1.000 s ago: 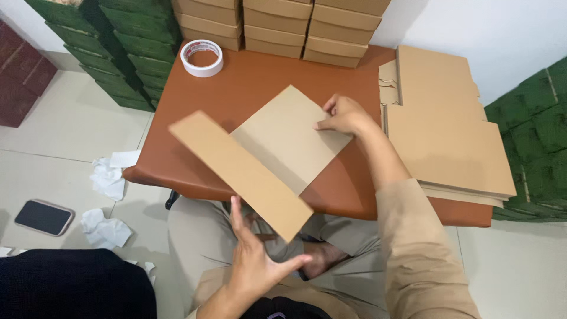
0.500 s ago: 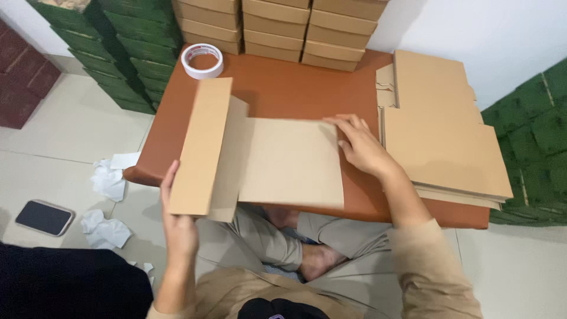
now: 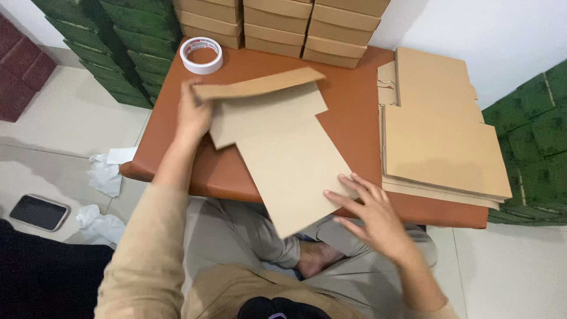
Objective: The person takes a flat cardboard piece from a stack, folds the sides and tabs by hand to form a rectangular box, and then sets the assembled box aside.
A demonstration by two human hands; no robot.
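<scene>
A flat, unfolded brown cardboard box blank (image 3: 283, 147) lies slanted across the brown table (image 3: 354, 100), its near corner hanging over the front edge. My left hand (image 3: 194, 115) grips the blank's far left end, where a long flap (image 3: 260, 84) is lifted and folded over. My right hand (image 3: 369, 210) rests with spread fingers on the blank's near right edge, pressing it down.
A stack of flat cardboard blanks (image 3: 443, 136) lies on the table's right. Folded cardboard boxes (image 3: 283, 26) are stacked at the back, with a roll of white tape (image 3: 201, 55) beside them. Green crates (image 3: 112, 41) stand left and right. A phone (image 3: 38, 211) and crumpled tissues (image 3: 106, 174) lie on the floor.
The blank has been turned on the table, its long flap swinging from the left side to the far end. My left hand followed up the table; my right hand slid to the near edge.
</scene>
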